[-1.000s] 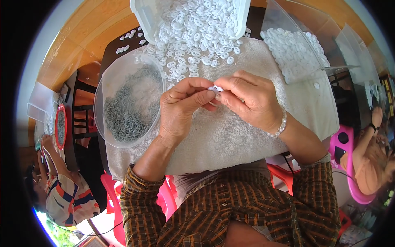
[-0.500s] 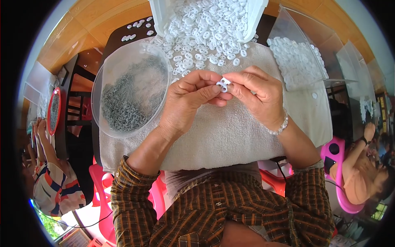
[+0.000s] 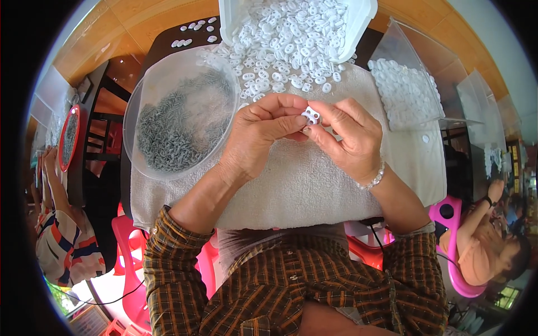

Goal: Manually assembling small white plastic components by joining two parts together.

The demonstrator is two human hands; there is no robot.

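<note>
View swung left | 2 hands [image 3: 251, 134] [image 3: 352, 139] (both pinching) on 1+ white piece [image 3: 312, 112] | 1 basin [image 3: 160, 79] | 1 tub [image 3: 360, 25]

Bright, soft light covers the towel [image 3: 286, 190], glare whitens the lower left, and edges bend.

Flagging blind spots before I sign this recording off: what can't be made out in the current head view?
All in the head view:
Held white piece: underside and part of its edge, covered by the fingers of the left hand and right hand.
White tub: far end, cut off by the top edge.
Grey pieces: exact count, too small and heaped.
Co-worker at right: hand details, blurred near the fisheye rim.
</note>
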